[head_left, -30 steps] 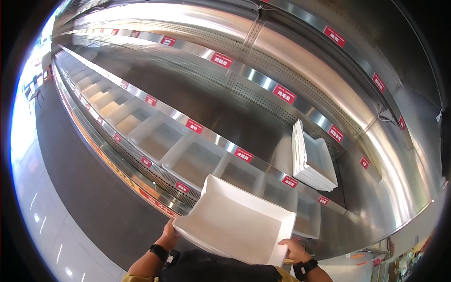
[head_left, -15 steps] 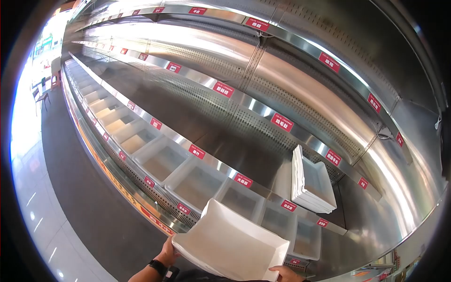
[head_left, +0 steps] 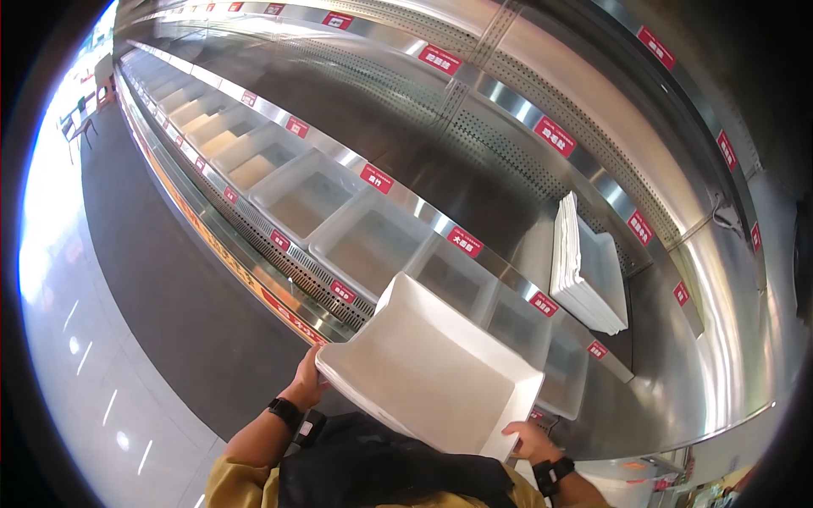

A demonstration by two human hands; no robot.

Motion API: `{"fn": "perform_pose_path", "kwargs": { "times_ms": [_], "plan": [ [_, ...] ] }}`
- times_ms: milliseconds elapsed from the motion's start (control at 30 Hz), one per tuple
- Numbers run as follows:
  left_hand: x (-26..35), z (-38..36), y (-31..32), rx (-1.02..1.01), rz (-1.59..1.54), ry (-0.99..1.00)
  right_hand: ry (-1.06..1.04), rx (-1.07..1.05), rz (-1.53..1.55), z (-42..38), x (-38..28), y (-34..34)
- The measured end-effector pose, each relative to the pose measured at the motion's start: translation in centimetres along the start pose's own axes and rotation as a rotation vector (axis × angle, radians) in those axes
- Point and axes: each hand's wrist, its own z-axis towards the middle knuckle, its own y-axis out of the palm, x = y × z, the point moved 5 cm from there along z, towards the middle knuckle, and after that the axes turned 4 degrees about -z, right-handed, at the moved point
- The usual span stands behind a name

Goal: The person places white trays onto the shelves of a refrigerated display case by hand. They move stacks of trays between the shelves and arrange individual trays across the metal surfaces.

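Observation:
A white plastic tray with a cut-down front side is held level in front of my body. It looks like a stack of several nested trays, judging by the layered edge. My left hand grips its left corner, fingers hidden underneath. At the right corner my right hand is closed on the rim, thumb on top. The tray's far edge overlaps the row of translucent bins on the lowest shelf. Another stack of white trays leans tilted on the shelf above, to the right.
Steel shelves with red label tags run from the far left to the right. A perforated metal strip edges the bottom shelf. Dark floor and pale shiny tiles lie to the left, with a chair in the distance.
My view has tilted further down, so my forearms and dark apron now show. The shelves have shifted up in view. Both hands keep hold of the tray.

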Motion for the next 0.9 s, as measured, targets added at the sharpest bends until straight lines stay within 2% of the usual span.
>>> {"fn": "perform_pose_path", "kwargs": {
  "times_ms": [33, 233, 333, 433, 533, 633, 667, 767, 900],
  "plan": [
    [0.1, -0.2, 0.1, 0.001, 0.003, 0.011, 0.200, 0.185, 0.463, -0.8, -0.9, 2.1],
    [0.0, 0.0, 0.0, 0.043, 0.012, -0.019, 0.191, 0.149, 0.464, -2.4, -2.4, -0.4],
    [-0.5, 0.7, -0.5, -0.098, 0.029, -0.048, 0.176, 0.175, 0.416, -4.4, -5.1, -1.1],
    [-0.4, 0.4, -0.1, -0.144, 0.063, -0.043, 0.124, 0.233, 0.435, -6.8, -6.8, -0.5],
    [-0.7, 1.6, -0.8, -0.209, 0.255, 0.119, 0.060, 0.249, 0.509, -7.5, -5.7, -0.8],
    [-2.5, 5.5, -3.3, -0.480, 0.361, 0.248, 0.022, 0.290, 0.572, -8.3, -6.1, -0.3],
    [-2.3, 5.3, -3.3, -0.498, 0.452, 0.202, 0.010, 0.303, 0.589, -8.5, -6.4, -0.1],
    [-0.8, 2.1, -1.0, -0.364, 0.110, -0.129, -0.015, 0.306, 0.668, -8.5, -6.3, 0.0],
    [-1.4, 3.5, -2.1, -0.441, 0.101, -0.120, -0.079, 0.353, 0.688, -9.1, -8.2, 1.1]
  ]
}}
